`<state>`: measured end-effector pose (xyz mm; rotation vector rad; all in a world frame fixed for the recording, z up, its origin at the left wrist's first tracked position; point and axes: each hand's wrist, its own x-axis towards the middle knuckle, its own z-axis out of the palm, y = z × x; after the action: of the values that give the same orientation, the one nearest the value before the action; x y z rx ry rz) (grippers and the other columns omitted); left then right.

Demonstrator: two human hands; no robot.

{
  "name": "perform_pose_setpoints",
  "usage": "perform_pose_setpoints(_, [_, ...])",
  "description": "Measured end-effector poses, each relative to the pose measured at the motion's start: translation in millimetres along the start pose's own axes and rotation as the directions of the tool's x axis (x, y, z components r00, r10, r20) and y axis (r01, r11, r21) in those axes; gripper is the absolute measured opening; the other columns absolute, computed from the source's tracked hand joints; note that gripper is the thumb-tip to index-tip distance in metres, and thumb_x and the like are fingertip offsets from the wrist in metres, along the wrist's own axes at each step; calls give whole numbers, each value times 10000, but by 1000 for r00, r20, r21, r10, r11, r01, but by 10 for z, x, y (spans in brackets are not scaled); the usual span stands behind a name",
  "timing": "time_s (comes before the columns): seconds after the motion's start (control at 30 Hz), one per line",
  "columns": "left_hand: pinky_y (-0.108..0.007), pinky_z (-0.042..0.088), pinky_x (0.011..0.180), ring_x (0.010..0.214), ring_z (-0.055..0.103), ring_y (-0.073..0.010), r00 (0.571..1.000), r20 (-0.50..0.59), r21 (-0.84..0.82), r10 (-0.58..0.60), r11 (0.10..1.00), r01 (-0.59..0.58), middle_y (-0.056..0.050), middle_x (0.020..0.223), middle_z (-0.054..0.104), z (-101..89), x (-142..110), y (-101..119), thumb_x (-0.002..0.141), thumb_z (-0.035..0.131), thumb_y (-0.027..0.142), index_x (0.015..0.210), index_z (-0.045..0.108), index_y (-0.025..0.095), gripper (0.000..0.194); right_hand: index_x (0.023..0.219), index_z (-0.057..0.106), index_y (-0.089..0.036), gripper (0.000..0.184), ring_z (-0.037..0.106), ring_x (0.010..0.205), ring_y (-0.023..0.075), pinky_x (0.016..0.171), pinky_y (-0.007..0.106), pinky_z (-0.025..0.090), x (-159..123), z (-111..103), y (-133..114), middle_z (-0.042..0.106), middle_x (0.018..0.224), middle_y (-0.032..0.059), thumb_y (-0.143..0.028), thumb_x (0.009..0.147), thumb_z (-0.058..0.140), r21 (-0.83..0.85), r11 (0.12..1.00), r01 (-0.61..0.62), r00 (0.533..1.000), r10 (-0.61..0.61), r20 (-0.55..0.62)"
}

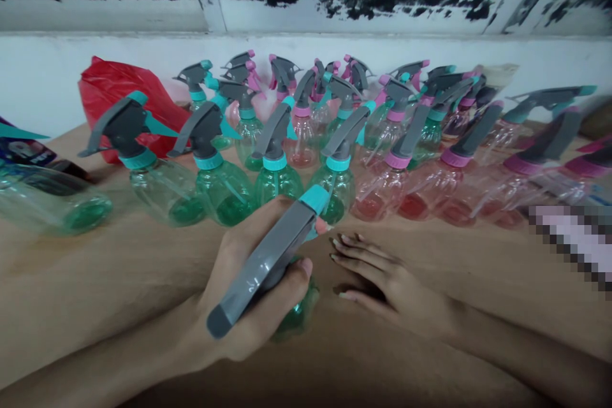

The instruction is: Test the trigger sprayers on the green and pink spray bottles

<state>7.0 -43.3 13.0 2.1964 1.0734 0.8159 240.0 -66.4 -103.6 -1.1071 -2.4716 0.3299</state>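
My left hand (253, 280) is wrapped around the neck of a spray bottle with a grey trigger head (268, 261) and a teal nozzle. Its green body (299, 315) shows below my fingers, partly hidden by the hand. To the right, my right hand (382, 277) lies on the table with its fingers stretched out, holding nothing. Just beyond both hands stands a front row of spray bottles: green ones with teal collars, such as the green spray bottle (224, 194), and pink ones with magenta collars, such as the pink spray bottle (382, 188).
More spray bottles (301, 124) crowd behind the front row, up to the white wall (43, 70). A red plastic bag (138, 86) sits at the back left. Near the left edge is a dark-labelled bottle (33, 156). A blurred-out patch (574, 239) covers something on the right of the wooden table (119, 287).
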Motion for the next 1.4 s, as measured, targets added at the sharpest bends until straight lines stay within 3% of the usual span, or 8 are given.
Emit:
perform_pose_setpoints(0.07, [-299, 459, 449, 422, 444, -157, 1000, 4, -48, -4, 999, 4, 55, 541, 500, -7, 1, -6, 727, 495, 240, 992, 548, 281, 273, 1376, 421, -198, 500, 352, 1348, 223, 1112, 467, 327, -2, 2, 3, 474, 1409, 57, -365, 915, 516, 1, 1000, 1, 1000, -1, 3])
perform_pose_setpoints(0.2, [-310, 515, 541, 555, 557, -177, 1000, -7, -61, 19, 998, -20, 18, 703, 587, -20, 3, -16, 686, 518, 205, 865, 527, 271, 191, 1381, 416, -207, 501, 353, 1348, 228, 1110, 476, 327, -3, 0, 3, 471, 1411, 60, -359, 915, 518, 5, 1000, -3, 1000, 3, -2])
perform_pose_setpoints(0.4, [-337, 526, 636, 637, 586, -198, 998, -38, -103, 43, 994, -46, 4, 795, 616, 9, 31, -14, 662, 522, 183, 893, 544, 272, 248, 1387, 405, -209, 504, 356, 1347, 225, 1112, 474, 326, 5, -11, -11, 471, 1411, 63, -357, 918, 514, 2, 1000, -7, 1000, 7, 6])
perform_pose_setpoints(0.53, [-312, 503, 589, 575, 538, -165, 997, -82, -117, 15, 993, -25, 16, 744, 557, 46, 38, -9, 670, 530, 156, 845, 529, 250, 199, 1372, 424, -183, 495, 345, 1353, 217, 1116, 461, 326, 5, -8, -10, 471, 1412, 69, -372, 922, 505, -7, 1000, -8, 1000, 8, 14])
perform_pose_setpoints(0.83, [-306, 519, 630, 637, 562, -162, 997, -68, -65, 37, 997, -42, 15, 750, 530, 63, 2, -26, 735, 507, 153, 802, 452, 253, 133, 1377, 415, -183, 495, 343, 1354, 214, 1118, 455, 325, 4, -17, -6, 464, 1418, 62, -380, 929, 490, -17, 1000, -4, 1000, 5, 25])
perform_pose_setpoints(1.17, [-286, 514, 608, 619, 565, -141, 988, -140, -75, 63, 994, -74, 16, 765, 563, 100, 4, -40, 729, 505, 144, 759, 514, 235, 97, 1364, 435, -165, 489, 355, 1347, 218, 1117, 458, 324, 4, -5, -9, 471, 1411, 69, -374, 927, 498, -30, 1000, 3, 1000, -2, 8])
perform_pose_setpoints(1.4, [-278, 502, 568, 582, 543, -129, 994, -110, -149, 30, 988, -46, 15, 809, 582, 96, 10, -31, 728, 517, 126, 792, 533, 233, 126, 1370, 426, -162, 500, 340, 1355, 211, 1118, 449, 324, -3, 7, 3, 457, 1422, 59, -387, 928, 488, -42, 999, 2, 1000, -1, 14])
